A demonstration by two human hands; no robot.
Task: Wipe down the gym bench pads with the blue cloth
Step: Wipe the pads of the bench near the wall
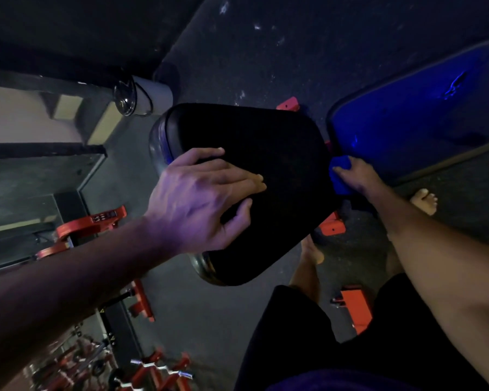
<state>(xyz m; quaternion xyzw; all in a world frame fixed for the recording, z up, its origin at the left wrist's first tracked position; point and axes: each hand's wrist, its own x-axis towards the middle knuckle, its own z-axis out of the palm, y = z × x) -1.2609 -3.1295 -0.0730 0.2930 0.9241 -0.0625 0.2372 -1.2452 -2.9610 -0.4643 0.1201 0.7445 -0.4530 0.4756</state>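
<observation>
Left hand (206, 193) lies flat on the black seat pad (280, 165), fingers straight and spread, palm over the pad's left edge, thumb angled toward its near edge. It grasps nothing, just rests there.

Right hand (356, 176) holds the blue cloth (340, 172) bunched under curled fingers, right at the gap where the seat pad's right edge meets the back pad (415, 117). Cloth touches the back pad's near-left corner area; whether it also touches the seat pad, can't tell. The back pad looks blue under the lighting and runs off toward the top right.

Red frame brackets (332, 225) show under the seat pad's right side and at its far edge. Dark speckled floor (251, 52) all around. Bare feet (425, 200) are on the floor below the back pad's near edge. Red racks with chrome bars (158, 368) sit at bottom left, a mirror (26, 193) at left.
</observation>
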